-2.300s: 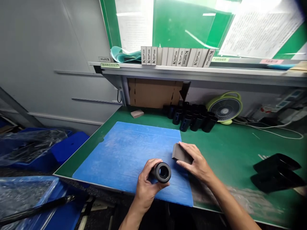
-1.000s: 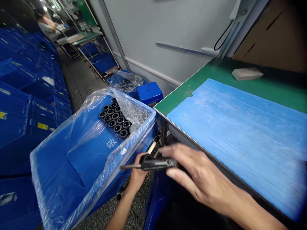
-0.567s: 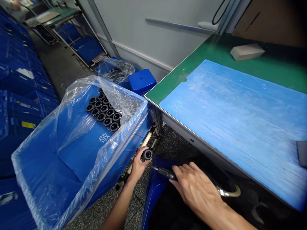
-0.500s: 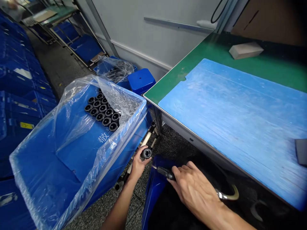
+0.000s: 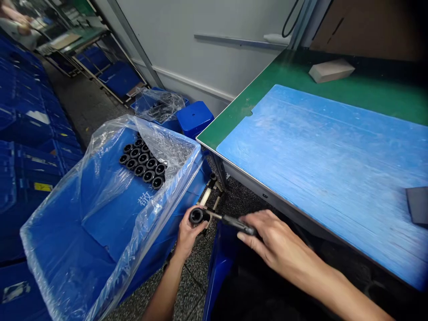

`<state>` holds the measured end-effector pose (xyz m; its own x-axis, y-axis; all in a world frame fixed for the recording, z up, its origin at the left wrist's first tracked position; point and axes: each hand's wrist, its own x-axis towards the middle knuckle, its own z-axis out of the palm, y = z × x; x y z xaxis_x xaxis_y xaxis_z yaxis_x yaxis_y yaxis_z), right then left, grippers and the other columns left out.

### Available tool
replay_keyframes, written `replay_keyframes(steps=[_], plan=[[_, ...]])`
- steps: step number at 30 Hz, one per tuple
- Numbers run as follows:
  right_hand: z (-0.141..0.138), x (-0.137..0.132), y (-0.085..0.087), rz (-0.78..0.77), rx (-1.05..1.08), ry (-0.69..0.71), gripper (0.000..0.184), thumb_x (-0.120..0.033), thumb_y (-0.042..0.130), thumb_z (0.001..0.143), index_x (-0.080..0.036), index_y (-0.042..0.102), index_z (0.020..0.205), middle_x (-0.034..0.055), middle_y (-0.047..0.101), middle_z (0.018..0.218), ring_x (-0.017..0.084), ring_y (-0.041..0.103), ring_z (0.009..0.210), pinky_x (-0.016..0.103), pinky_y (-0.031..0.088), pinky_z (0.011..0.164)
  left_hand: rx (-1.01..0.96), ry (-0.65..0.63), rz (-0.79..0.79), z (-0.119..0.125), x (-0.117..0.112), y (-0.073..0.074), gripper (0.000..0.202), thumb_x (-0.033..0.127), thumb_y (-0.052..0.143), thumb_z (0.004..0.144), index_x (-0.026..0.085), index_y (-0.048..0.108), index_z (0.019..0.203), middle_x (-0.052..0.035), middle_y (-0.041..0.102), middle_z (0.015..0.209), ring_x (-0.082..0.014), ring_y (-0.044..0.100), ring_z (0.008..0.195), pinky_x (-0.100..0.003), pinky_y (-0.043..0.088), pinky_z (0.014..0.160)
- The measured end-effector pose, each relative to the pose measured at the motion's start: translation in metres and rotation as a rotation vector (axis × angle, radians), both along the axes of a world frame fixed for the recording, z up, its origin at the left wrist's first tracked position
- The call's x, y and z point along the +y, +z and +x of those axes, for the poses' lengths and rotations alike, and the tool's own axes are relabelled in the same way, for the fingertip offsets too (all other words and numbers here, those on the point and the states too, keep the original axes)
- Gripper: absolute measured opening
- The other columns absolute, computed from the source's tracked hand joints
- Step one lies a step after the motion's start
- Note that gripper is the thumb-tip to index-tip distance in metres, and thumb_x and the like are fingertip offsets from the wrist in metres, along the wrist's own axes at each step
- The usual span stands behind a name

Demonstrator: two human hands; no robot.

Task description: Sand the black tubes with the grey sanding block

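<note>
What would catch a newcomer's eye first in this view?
First comes the big blue crate at lower left, lined with clear plastic and holding rows of black sleeves. At bottom centre, the left hand grips one black sleeve, and the right hand holds a black-handled tool, its thin rod reaching that sleeve. On the right, a blue mat covers the green bench.

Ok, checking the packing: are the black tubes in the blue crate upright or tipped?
Upright: the black tubes stand packed on end, open round ends facing up, inside the plastic-lined blue crate.
</note>
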<state>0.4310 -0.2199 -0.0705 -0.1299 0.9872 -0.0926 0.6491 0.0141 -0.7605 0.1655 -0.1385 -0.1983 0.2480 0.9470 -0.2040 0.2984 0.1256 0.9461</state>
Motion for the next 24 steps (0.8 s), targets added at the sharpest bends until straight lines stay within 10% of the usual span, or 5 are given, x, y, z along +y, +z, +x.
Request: replay_keyframes(steps=[4, 12, 24], plan=[[-0.006, 0.066, 0.019, 0.275, 0.439, -0.105, 0.026, -0.035, 0.057, 0.102, -0.030, 0.062, 0.127, 0.0027, 0.065, 0.123, 0.021, 0.061, 0.117, 0.039, 0.050, 0.101, 0.245, -0.154, 0.252, 0.011, 0.001, 0.022, 0.044, 0.028, 0.078, 0.076, 0.020, 0.065, 0.117, -0.0077, 0.069, 0.116, -0.0271, 0.065, 0.113, -0.041, 0.048, 0.103], [-0.047, 0.174, 0.018, 0.478, 0.757, -0.242, 0.025, -0.035, 0.062, 0.096, -0.022, 0.065, 0.118, 0.0027, 0.069, 0.120, 0.019, 0.064, 0.111, 0.036, 0.049, 0.101, 0.476, -0.097, 0.613, 0.027, -0.002, 0.075, 0.037, 0.025, 0.071, 0.086, 0.025, 0.061, 0.122, -0.0077, 0.066, 0.114, -0.0252, 0.064, 0.109, -0.038, 0.049, 0.100], [-0.066, 0.216, -0.027, 0.485, 0.636, -0.202, 0.032, -0.033, 0.057, 0.098, -0.020, 0.063, 0.127, 0.0070, 0.066, 0.128, 0.020, 0.061, 0.122, 0.037, 0.044, 0.110, 0.232, 0.111, 0.315, 0.029, -0.018, 0.078, 0.056, 0.043, 0.079, 0.078, 0.021, 0.061, 0.126, -0.0123, 0.068, 0.125, -0.0314, 0.066, 0.116, -0.044, 0.052, 0.101]])
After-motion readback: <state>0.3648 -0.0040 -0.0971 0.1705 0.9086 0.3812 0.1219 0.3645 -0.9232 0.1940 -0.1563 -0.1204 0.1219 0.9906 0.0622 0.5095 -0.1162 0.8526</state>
